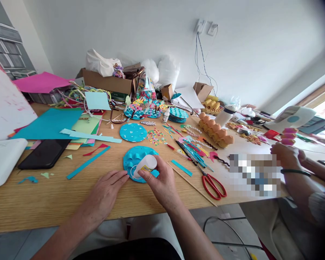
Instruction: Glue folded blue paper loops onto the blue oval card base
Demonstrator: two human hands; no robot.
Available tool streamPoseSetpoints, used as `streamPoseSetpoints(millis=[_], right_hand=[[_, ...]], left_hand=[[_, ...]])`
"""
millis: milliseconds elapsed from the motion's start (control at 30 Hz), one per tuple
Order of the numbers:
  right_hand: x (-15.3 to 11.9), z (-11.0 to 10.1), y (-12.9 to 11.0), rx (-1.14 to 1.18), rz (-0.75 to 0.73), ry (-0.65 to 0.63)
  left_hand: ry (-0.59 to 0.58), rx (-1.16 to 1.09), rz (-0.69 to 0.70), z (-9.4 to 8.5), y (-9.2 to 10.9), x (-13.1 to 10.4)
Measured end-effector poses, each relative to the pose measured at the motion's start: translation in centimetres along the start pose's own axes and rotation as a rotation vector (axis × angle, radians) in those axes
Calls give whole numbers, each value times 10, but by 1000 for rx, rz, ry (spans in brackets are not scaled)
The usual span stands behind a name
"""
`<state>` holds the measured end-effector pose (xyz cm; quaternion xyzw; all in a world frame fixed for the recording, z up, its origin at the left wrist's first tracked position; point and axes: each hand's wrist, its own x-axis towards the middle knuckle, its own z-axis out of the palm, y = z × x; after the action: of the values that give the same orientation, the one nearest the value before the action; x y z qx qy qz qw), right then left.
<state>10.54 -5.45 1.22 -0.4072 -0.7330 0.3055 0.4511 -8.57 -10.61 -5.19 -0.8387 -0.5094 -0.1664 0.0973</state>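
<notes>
A white glue bottle is gripped in my right hand, tipped with its nozzle end low over a round blue paper disc. Curled blue paper strips stand in rows on the disc's upper part. My left hand lies flat, fingers stretched out, with the fingertips touching the disc's lower left edge. Behind it rests another blue disc dotted with small pale pieces. One short blue strip lies to the right of my right hand, and a long blue strip to the left.
Red-handled scissors and a thin wooden stick lie on the right. A black phone sits at left beside blue paper sheets. Egg-carton pieces stand farther back. At far right, another person's hands hold pink carton cups.
</notes>
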Motion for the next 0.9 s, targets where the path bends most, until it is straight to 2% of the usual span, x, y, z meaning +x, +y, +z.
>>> streamPoseSetpoints(millis=[300, 900], right_hand=[[2, 0, -3, -1, 13, -44], [6, 3, -4, 17, -17, -30]], left_hand=[[-37, -47, -51, -2, 1, 1], [10, -22, -34, 6, 0, -3]])
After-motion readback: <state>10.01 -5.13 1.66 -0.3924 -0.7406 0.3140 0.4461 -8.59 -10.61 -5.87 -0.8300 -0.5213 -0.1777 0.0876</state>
